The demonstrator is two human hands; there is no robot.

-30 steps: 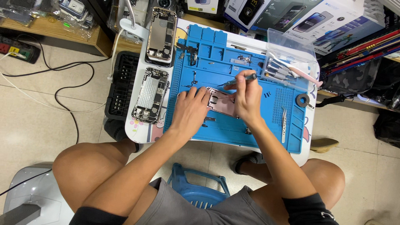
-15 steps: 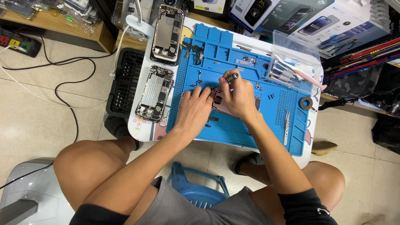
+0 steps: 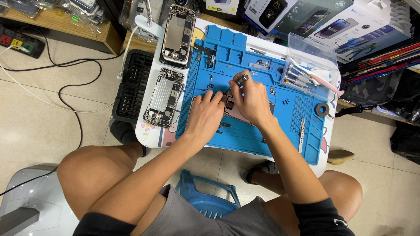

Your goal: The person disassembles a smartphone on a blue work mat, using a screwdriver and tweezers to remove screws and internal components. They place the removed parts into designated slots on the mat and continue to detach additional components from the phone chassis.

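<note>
Working an opened phone on the blue repair mat [image 3: 245, 135].

Left hand [image 3: 204, 114] lies flat, fingers spread, pinning the pink phone housing [image 3: 238, 114] mid-mat; right hand [image 3: 251, 98] arches over it, fingers pinched around a small screwdriver [image 3: 238, 81] angled down at the phone's top end.

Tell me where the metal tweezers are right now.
In the head view, the slim metal tweezers lie on the right part of the blue silicone repair mat, just right of the right hand and below the small black ring.
</note>
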